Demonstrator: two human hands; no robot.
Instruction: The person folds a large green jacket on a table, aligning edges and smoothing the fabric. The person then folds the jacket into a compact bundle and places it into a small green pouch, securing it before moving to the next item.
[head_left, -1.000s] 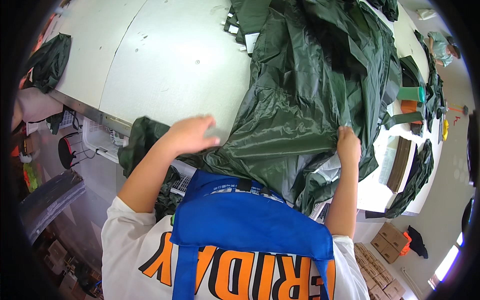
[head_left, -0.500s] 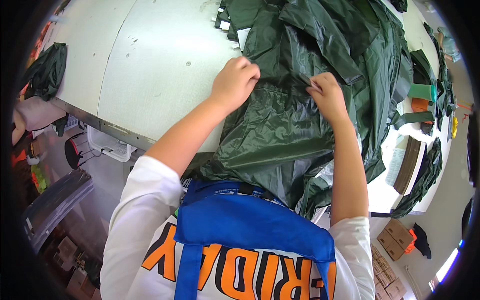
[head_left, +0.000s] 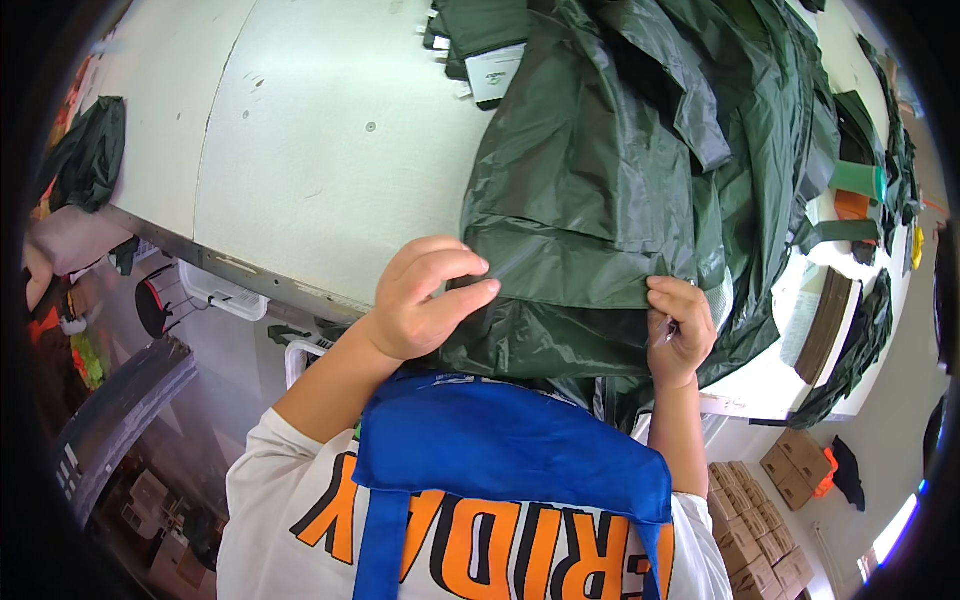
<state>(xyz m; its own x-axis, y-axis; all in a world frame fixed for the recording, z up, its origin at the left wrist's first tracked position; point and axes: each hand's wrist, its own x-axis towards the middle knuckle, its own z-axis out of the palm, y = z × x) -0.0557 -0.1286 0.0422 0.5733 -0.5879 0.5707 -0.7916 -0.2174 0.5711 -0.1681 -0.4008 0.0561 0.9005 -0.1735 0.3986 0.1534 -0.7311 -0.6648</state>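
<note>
A dark green waterproof jacket [head_left: 570, 210] of shiny thin cloth lies in front of me, its lower part running over the table's near edge. At its left border is my left hand [head_left: 425, 300], thumb and fingers apart, the tips by the cloth. My right hand [head_left: 683, 325] is closed on the jacket's right border, fingertips pinching the cloth along a straight crosswise fold. Some of its fingers are curled out of sight. A sleeve-like piece [head_left: 690, 105] lies across the garment farther up.
Several dark green folded pieces with white tags [head_left: 497, 72] lie at the far edge of the jacket. More green cloth [head_left: 760, 200] is heaped on the right, near a green roll [head_left: 858, 180]. A white basket [head_left: 225, 292] sits below the white table [head_left: 310, 170]. Cardboard boxes [head_left: 755, 540] stand lower right.
Both hands have come toward me, the left one also shifting left and opening. The jacket's near part, crumpled before, now lies flatter with a crosswise fold. A tagged piece shows more fully.
</note>
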